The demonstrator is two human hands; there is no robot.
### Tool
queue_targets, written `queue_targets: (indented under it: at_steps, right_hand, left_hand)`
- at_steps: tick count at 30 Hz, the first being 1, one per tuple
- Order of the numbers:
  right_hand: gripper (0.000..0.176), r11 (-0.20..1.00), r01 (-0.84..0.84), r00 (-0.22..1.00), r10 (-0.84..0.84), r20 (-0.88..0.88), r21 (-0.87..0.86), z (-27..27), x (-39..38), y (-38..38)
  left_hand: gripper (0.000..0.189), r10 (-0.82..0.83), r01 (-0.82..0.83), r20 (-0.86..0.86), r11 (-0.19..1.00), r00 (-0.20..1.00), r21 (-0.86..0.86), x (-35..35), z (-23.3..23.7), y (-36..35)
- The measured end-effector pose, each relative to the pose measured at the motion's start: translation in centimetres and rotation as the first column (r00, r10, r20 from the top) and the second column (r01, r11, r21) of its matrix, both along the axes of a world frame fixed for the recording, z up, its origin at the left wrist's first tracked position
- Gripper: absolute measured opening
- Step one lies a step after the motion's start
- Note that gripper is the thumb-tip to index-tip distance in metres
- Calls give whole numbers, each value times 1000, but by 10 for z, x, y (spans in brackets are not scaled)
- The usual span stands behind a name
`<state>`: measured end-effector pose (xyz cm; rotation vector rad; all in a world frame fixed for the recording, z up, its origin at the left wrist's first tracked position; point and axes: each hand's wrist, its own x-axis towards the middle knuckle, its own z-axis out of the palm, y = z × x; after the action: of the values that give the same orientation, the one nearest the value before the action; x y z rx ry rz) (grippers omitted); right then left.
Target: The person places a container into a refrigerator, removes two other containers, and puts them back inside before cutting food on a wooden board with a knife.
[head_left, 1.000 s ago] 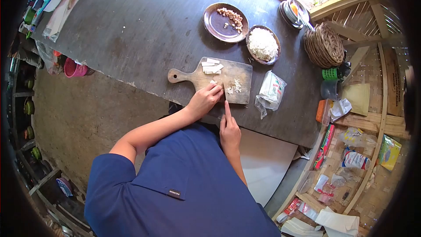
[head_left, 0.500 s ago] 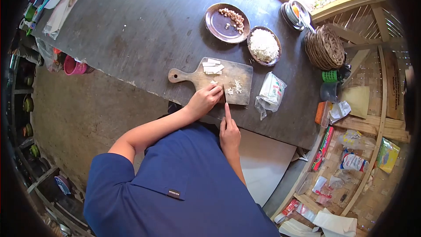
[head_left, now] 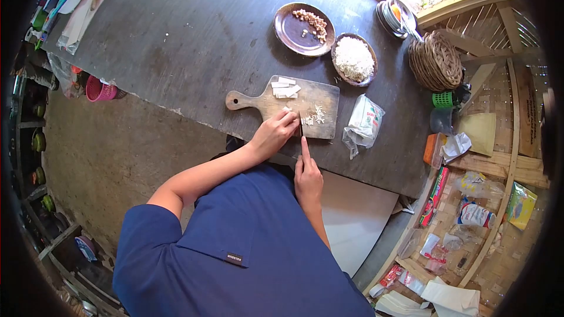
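On a wooden cutting board (head_left: 271,104) with a round handle, my left hand (head_left: 276,132) presses its closed fingers on a small white piece. Beside it, my right hand (head_left: 308,177) grips a knife (head_left: 301,124), index finger stretched along the knife, whose blade stands close to my left fingertips. White blocks (head_left: 285,87) lie near the board's far edge. Thin white slivers (head_left: 316,115) are scattered right of the blade. Behind the board are a brown plate (head_left: 288,34) with small brown pieces and a bowl (head_left: 353,60) heaped with white shreds.
A plastic-wrapped white package (head_left: 363,121) lies right of the board on the dark table (head_left: 176,41). Farther right stand stacked dishes (head_left: 388,20) and a woven basket (head_left: 435,61). A pink basket (head_left: 101,89) hangs below the table's left edge.
The knife blade has shifted very slightly beside my left fingertips. Both hands keep nearly the same place and grip.
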<state>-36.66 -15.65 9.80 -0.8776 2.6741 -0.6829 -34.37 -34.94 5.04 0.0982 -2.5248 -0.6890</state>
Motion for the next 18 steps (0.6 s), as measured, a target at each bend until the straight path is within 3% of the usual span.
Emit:
queue_targets:
  at_steps: [18]
  right_hand:
    - [58, 1000, -2, 1000, 1, -24, -3, 0, -8, -10]
  left_hand:
    - [24, -32, 32, 23, 999, 999, -9, 1, 1, -2]
